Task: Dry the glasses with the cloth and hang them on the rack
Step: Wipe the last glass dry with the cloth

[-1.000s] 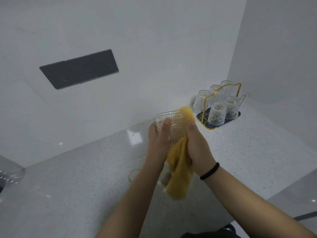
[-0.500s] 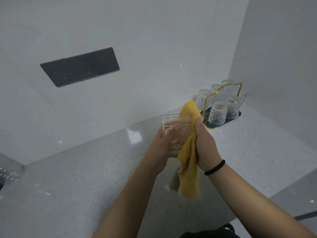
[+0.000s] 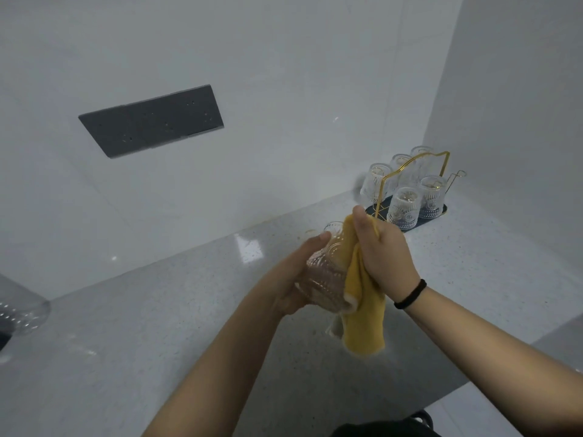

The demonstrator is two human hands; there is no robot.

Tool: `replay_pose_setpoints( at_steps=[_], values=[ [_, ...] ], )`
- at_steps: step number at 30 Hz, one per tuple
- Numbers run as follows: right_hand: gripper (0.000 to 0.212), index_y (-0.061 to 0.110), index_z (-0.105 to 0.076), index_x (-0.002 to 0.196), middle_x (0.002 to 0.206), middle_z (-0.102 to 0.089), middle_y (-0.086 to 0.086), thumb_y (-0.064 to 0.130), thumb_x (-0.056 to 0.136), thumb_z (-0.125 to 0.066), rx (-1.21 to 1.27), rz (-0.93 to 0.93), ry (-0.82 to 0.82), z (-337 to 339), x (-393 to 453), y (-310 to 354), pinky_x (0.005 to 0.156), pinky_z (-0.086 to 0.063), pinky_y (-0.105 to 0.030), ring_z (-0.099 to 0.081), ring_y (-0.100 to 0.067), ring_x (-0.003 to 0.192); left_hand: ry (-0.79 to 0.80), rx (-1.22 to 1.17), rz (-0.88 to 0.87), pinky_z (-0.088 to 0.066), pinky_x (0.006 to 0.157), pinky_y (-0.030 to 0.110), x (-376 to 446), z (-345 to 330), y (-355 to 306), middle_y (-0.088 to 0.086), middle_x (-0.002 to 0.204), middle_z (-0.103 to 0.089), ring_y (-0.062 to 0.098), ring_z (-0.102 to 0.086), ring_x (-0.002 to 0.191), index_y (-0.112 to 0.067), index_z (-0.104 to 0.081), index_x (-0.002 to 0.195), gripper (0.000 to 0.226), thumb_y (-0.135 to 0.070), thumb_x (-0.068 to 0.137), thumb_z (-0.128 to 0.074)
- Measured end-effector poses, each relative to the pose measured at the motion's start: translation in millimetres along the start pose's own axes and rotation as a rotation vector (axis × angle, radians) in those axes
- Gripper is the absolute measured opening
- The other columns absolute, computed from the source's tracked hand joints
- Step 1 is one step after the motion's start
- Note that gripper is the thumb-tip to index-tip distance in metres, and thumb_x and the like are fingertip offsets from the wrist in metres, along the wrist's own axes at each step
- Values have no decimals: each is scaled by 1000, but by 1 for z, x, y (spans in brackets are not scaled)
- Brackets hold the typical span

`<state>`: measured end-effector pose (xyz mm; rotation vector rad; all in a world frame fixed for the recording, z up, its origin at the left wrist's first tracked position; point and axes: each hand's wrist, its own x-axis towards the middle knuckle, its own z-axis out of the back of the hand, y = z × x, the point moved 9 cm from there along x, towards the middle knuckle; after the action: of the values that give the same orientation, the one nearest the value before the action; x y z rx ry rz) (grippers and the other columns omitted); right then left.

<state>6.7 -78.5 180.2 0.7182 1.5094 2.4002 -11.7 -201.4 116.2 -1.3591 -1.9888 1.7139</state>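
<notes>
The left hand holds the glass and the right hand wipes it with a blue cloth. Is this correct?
Not quite: the head view shows a yellow cloth, not blue. The left hand holds the glass and the right hand wipes it.

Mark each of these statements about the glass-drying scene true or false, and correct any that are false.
1. The left hand grips a patterned glass. True.
2. The cloth is blue. False: it is yellow.
3. The right hand holds the cloth against the glass. True.
4. The rack holds no glasses. False: five glasses hang upside down on it.
5. The rack stands in the far right corner of the counter. True.
6. A black band is worn on the left wrist. False: it is on the right wrist.
</notes>
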Motion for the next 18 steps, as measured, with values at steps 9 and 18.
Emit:
replay_pose_setpoints(
  at_steps=[9,18],
  values=[
    [73,3,-66,103,106,-70,-20,68,70,-62,475,-271,722,-34,-23,-21,90,-53,-46,-66,-36,100,-300,-33,-285,-57,61,29,-9,26,-3,13,112,-63,18,-69,81,-8,-46,126,62,-36,76,-70],
    [45,26,-52,113,95,-57,44,6,78,-72,-36,74,1212,-35,-67,18,81,-36,3,-49,26,95,-28,15,-128,-53,51,28,-15,4,-3,13,105,-62,23,-64,79,-6,-57,120,66,-39,66,-76]
  ],
)
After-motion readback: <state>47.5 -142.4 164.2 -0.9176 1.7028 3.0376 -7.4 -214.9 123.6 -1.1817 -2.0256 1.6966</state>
